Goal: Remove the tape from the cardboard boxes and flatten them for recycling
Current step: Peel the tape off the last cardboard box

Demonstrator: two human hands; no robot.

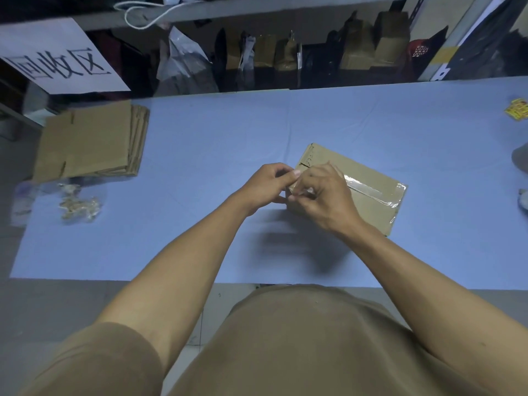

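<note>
Nearest, both hands at work on one cardboard box (pixel 363 178) lying closed near the middle of the blue counter (pixel 228 138). Left hand (pixel 267 185) curled against the box's near-left end, apparently steadying it. Right hand (pixel 323 195) bent over the same end, fingertips pinched at what looks like the loose end of the clear tape (pixel 371 190); exact hold hidden by the knuckles. Tape still stuck along the top seam and down over the far-right edge, so peeling judged barely begun and this box not yet flattened.

Farther left, crumpled tape scraps (pixel 80 204) near the counter's edge, well apart from the box. Beyond those, a stack of flattened boxes (pixel 91 141), suggesting several already finished. Farther back, a white sign (pixel 57 58) with handwritten characters, and shelves (pixel 314 61) holding bags and more cardboard; impossible to tell whether any of that awaits the same treatment.
</note>
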